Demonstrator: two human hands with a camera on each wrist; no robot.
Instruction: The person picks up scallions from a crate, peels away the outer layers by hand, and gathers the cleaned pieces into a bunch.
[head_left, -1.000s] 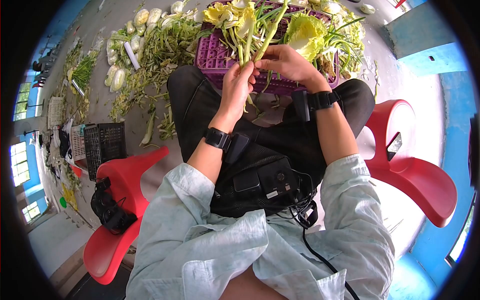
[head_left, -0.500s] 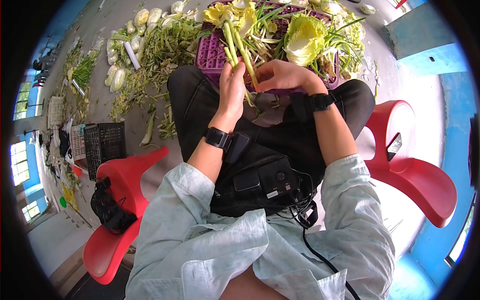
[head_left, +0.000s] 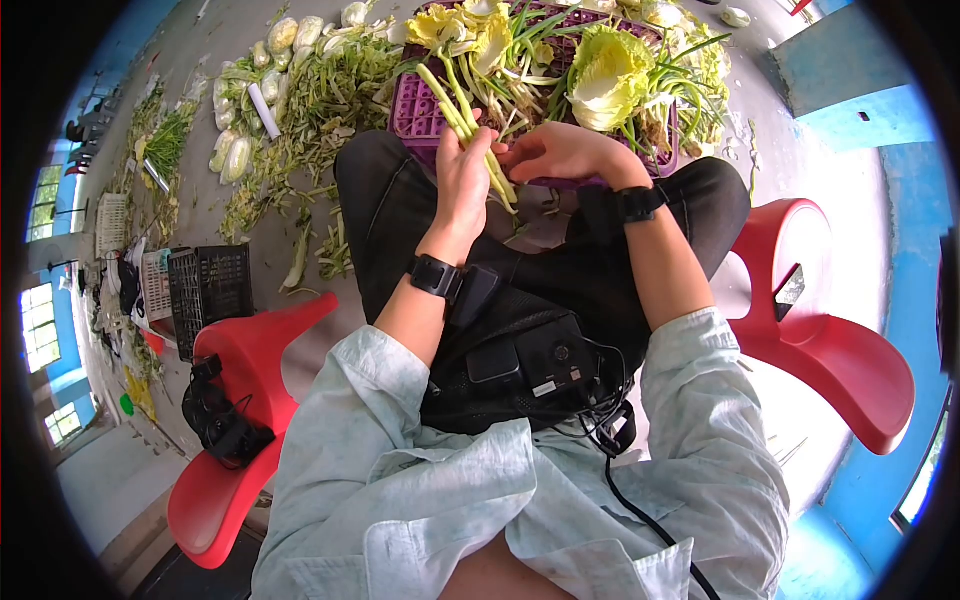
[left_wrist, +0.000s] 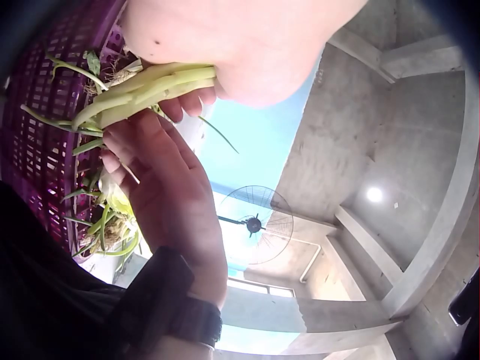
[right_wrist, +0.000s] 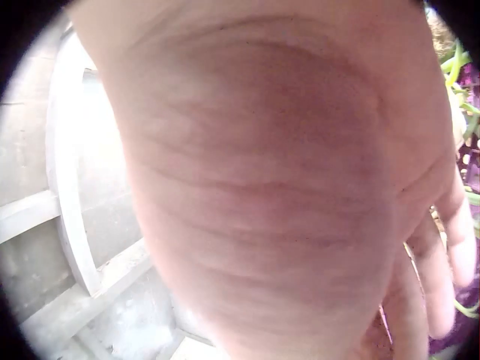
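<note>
My left hand (head_left: 465,172) grips a bundle of pale green stalks (head_left: 462,110) above my lap, and the stalks lean up and to the left over the purple crate (head_left: 412,108). In the left wrist view the stalks (left_wrist: 150,86) lie across the left palm (left_wrist: 247,45). My right hand (head_left: 556,150) is close beside it, and its fairly straight fingers (left_wrist: 154,169) touch the stalks from below. In the right wrist view the right palm (right_wrist: 255,187) fills the frame, with its fingers (right_wrist: 450,247) stretched out at the right edge.
The crate holds yellow-green cabbage (head_left: 610,65) and loose green stalks. Trimmings (head_left: 320,100) and cabbages (head_left: 235,155) cover the floor to the left. Red stools (head_left: 850,360) (head_left: 235,400) stand on both sides of me. A black crate (head_left: 210,290) lies at left.
The stalk bundle swung from leaning right to leaning left in my left hand. Both hands dropped a little toward my lap, and the right hand slid lower along the stalks.
</note>
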